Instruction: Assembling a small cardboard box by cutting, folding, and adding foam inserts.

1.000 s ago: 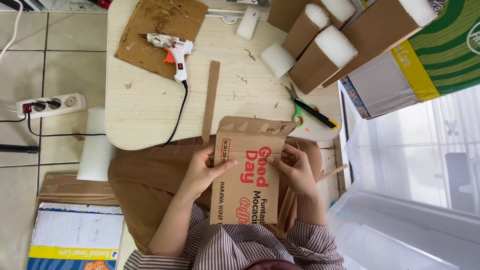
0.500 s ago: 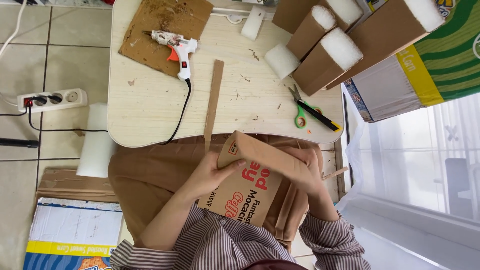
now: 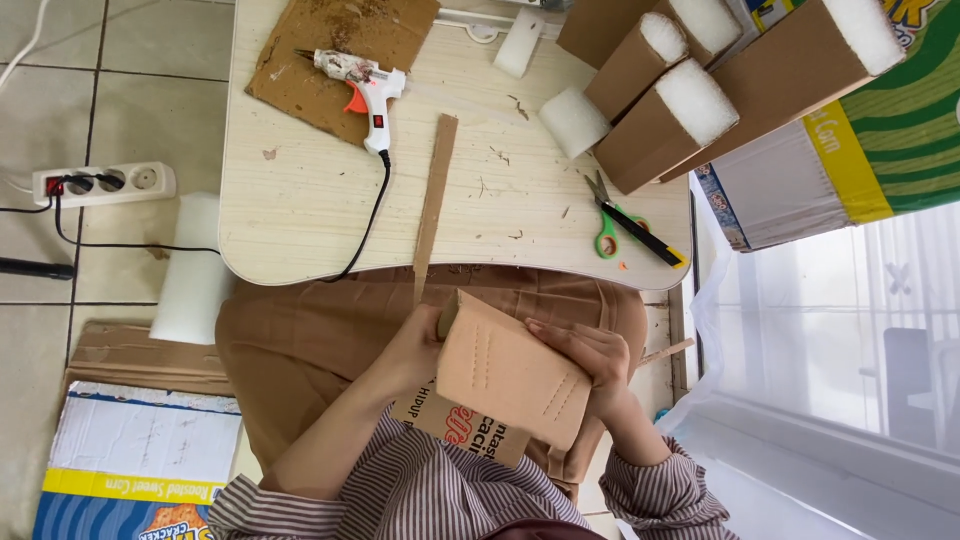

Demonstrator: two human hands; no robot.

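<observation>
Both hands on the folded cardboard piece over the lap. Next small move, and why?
Probably bring the cardboard piece up onto the table: left hand and right hand hold it folded in mid-air, and the glue gun lies beyond reach of busy hands.

Head-worn view — steeply down, near the lap

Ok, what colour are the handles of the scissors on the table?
Green on the scissors, with dark blades; the head view shows them near the table's right edge.
</observation>
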